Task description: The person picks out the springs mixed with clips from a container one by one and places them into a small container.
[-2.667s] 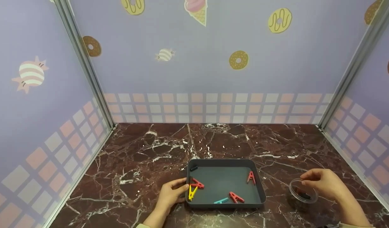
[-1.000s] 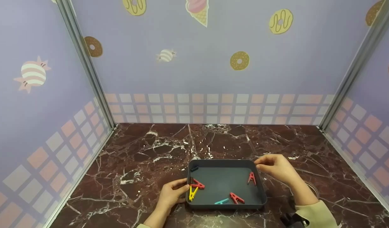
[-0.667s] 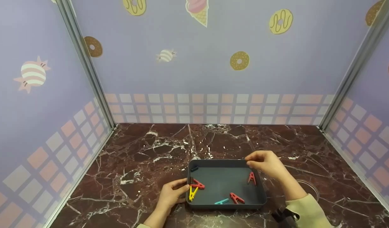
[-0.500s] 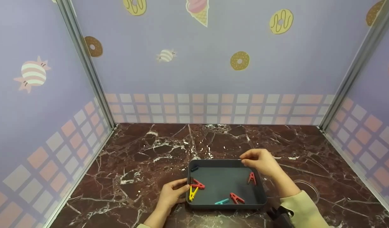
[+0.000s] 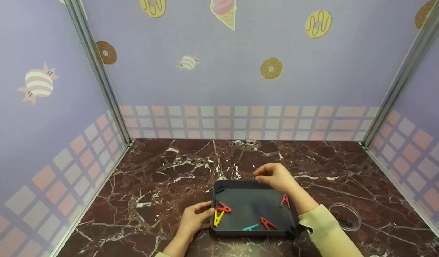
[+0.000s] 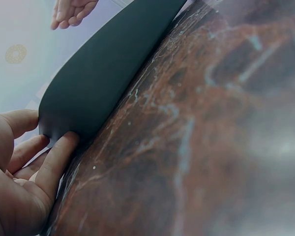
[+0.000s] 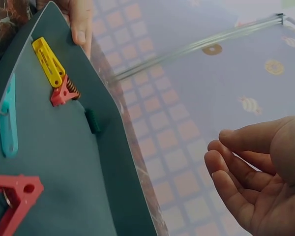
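A dark rectangular tray (image 5: 255, 232) stands on the marbled table. My left hand (image 5: 194, 218) holds its left wall, thumb at the rim and fingers on the outside. Inside lie a yellow clothespin (image 7: 48, 61), a turquoise clothespin (image 5: 250, 227) and several red ones, such as a red clothespin (image 5: 267, 223). A dark ribbed coil (image 7: 92, 121) lies by the wall in the far left corner; a copper-striped coil (image 7: 73, 88) shows beside a red clothespin. My right hand (image 5: 276, 176) hovers over the tray's far rim, fingers loosely bent, with nothing visible between thumb and fingertips.
Right of the tray stands a clear round plastic tub (image 5: 360, 218) with dark ribbed pieces inside. A black wrist device (image 5: 294, 231) on my right arm overlaps the tray's near right corner. Patterned panels (image 5: 219, 82) enclose the table at the back and sides.
My right hand has moved left from the plastic tub to over the tray's far rim, uncovering the tub again. My left hand stays at the tray's left wall, and the clothespins have not moved.
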Tool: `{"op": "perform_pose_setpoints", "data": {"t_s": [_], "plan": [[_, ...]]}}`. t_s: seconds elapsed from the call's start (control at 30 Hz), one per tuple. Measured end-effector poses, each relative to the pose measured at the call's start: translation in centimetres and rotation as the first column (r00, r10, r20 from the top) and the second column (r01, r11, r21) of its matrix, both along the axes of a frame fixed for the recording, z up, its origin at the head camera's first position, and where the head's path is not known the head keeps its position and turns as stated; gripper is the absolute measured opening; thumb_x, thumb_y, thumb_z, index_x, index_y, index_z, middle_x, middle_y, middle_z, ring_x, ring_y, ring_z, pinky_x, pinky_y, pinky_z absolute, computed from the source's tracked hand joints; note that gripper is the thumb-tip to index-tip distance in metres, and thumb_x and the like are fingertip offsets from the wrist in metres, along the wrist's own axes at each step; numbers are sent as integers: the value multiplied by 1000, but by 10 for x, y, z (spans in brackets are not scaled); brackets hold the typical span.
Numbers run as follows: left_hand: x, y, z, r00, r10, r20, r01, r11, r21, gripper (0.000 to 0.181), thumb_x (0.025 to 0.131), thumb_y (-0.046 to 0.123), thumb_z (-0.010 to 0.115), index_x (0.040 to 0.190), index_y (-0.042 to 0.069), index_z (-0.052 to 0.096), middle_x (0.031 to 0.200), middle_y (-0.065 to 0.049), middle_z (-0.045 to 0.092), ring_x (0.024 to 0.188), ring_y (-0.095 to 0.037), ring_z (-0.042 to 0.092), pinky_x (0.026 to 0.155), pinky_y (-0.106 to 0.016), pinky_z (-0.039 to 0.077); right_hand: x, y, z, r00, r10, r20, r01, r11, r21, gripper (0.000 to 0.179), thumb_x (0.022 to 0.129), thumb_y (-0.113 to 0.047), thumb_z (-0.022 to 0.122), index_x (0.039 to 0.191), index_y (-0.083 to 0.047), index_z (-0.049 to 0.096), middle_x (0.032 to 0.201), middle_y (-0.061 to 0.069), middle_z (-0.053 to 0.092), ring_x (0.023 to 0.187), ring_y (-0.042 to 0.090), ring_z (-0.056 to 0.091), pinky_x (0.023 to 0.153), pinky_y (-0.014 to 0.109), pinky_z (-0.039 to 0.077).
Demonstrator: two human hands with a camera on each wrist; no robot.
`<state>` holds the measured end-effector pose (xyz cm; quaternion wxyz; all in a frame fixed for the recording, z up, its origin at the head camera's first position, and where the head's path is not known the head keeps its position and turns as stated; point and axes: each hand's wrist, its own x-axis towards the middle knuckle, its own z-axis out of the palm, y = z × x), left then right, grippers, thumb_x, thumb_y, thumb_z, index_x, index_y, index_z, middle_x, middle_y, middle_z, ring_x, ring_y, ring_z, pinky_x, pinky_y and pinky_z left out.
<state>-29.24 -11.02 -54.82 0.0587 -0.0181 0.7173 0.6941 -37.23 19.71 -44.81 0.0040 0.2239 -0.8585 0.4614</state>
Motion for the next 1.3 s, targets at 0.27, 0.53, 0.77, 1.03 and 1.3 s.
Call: {"op": "perform_pose_setpoints", "data": {"t_s": [0.27, 0.53, 0.77, 1.03, 1.3], "plan": [[1, 1, 2, 1000, -6, -2, 6, 1000, 16, 49, 96, 15, 72, 138, -9, 60, 127, -28, 69, 95, -27, 77, 69, -37, 66, -8, -23, -4, 999, 43, 3, -43, 998, 53, 13, 90, -6, 76, 102, -2, 79, 96, 13, 79, 80, 11, 70, 72, 24, 59], [2, 1, 3, 1000, -11, 0, 11, 1000, 22, 50, 96, 15, 72, 138, -9, 60, 127, -29, 69, 98, -29, 77, 70, -38, 66, -12, -53, -8, 995, 101, -9, -98, 978, 182, 14, 90, -8, 76, 103, -4, 80, 99, 10, 80, 87, 19, 73, 78, 33, 60], [1, 0, 2, 1000, -7, 10, 7, 1000, -8, 50, 98, 17, 71, 140, -7, 59, 132, -30, 66, 102, -30, 76, 72, -38, 66, -18, -74, -11, 988, 155, -9, -148, 956, 252, 14, 90, -6, 75, 103, -4, 80, 100, 11, 80, 91, 25, 75, 82, 40, 62], [1, 1, 2, 1000, -7, 13, 7, 1000, -2, 49, 98, 16, 71, 140, -7, 59, 131, -30, 66, 102, -31, 76, 73, -39, 66, -21, -95, -16, 982, 189, 9, -180, 920, 348, 19, 86, -1, 76, 105, -3, 79, 103, 12, 80, 98, 28, 75, 88, 44, 62], [1, 0, 1, 1000, -4, 6, 4, 1000, -19, 48, 98, 17, 71, 138, -7, 60, 130, -29, 67, 104, -31, 75, 69, -36, 66, -22, -111, -18, 975, 221, 23, -208, 873, 441, 27, 82, 6, 78, 108, -1, 78, 106, 15, 78, 101, 32, 74, 91, 47, 61]]}}
